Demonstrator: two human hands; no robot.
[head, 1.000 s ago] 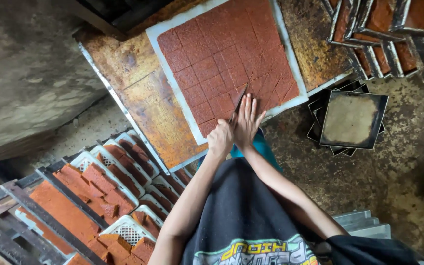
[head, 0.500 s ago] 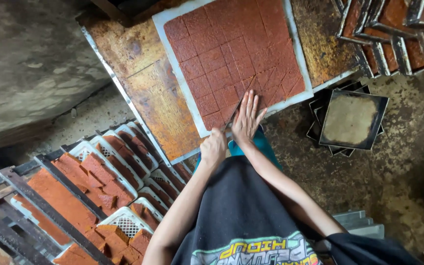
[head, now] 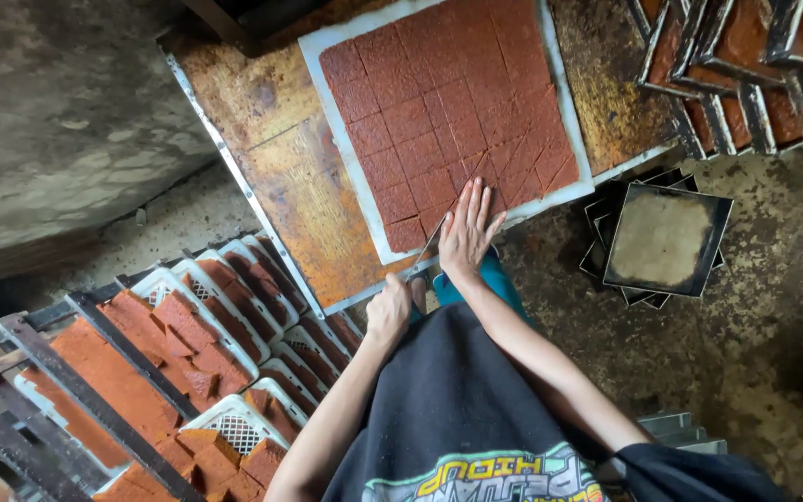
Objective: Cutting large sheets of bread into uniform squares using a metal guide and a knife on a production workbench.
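left hand (head: pixel 390 311) drawn back – off the slab (head: pixel 448 112)

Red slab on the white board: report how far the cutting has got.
Done: the red slab on the white board is scored into squares nearly throughout, with diagonal cuts at its near right corner. In hand: the right hand lies flat on the near edge, while the left hand grips a knife at that edge. Left: the pieces remain on the board; crates beside it hold cut pieces.

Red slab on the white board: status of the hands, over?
Right hand flat on the scored red slab. Left hand fisted on a knife at the slab's near edge. Nothing in the way; empty metal tins stacked aside.
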